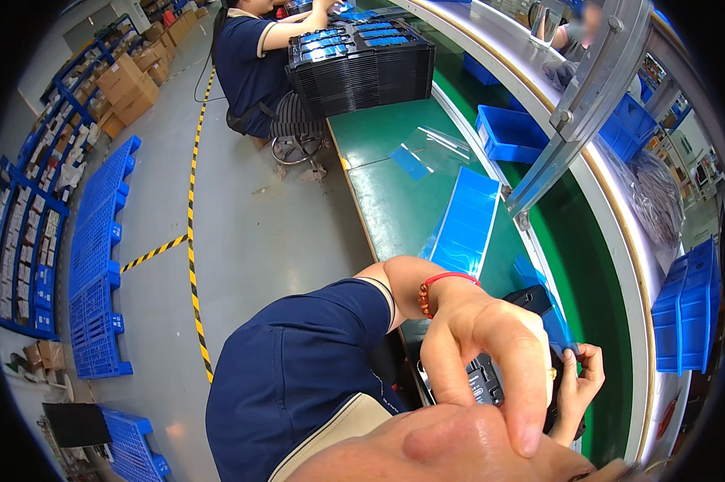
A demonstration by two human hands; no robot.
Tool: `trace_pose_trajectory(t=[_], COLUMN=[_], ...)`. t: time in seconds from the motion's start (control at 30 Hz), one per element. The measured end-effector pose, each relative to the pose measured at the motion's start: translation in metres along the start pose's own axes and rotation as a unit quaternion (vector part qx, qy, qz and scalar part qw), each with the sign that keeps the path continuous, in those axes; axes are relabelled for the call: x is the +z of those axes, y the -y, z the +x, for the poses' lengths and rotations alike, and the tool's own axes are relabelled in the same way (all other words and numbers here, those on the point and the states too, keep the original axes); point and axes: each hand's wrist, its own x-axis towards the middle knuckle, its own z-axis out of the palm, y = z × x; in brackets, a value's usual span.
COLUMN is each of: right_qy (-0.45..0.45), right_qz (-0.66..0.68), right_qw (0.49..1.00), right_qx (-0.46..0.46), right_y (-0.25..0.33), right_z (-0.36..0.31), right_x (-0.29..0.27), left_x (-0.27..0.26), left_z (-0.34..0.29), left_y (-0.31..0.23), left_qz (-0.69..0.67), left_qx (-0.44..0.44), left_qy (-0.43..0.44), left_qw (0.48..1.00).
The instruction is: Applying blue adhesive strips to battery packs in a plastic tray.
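Observation:
My left hand, with a red beaded bracelet on its wrist, is raised close to the camera. Its thumb and a finger point downward, apart, and I see nothing between them. Lower right, my right hand has its fingertips at the end of a blue film strip, seemingly pinching it. The strip lies beside a black part on the bench. Behind my left hand, a black case with a grey label shows in part; the rest is hidden.
A wide blue film sheet and clear strips lie on the green bench. Farther along stands a tall stack of black trays, with a seated person beside it. A metal post and blue bins are on the right.

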Motion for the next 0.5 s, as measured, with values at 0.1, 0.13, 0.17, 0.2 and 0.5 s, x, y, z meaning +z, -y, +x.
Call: trace_pose_trajectory(t=[0.1,0.13,0.17,0.2,0.5], right_qy=[-0.001,-0.002,-0.001,0.000,0.000], right_qz=[-0.002,-0.007,-0.007,-0.004,-0.009], right_qw=[1.000,1.000,1.000,1.000,1.000], right_qx=[-0.005,-0.009,-0.008,-0.005,-0.004], right_y=[0.001,0.001,0.002,0.002,0.001], right_z=[0.000,0.000,0.000,0.000,0.000], right_x=[0.000,0.000,0.000,0.000,-0.001], left_x=[-0.001,0.000,0.000,0.000,0.013], left_z=[-0.003,-0.003,-0.003,-0.003,0.010], left_y=[-0.005,-0.005,-0.005,-0.005,-0.010], left_qz=[0.000,0.000,0.011,0.022,0.006], left_qx=[-0.045,-0.045,-0.041,-0.038,-0.084], left_qy=[0.004,0.004,0.003,0.002,-0.082], left_qw=[0.999,0.999,0.999,0.999,0.993])
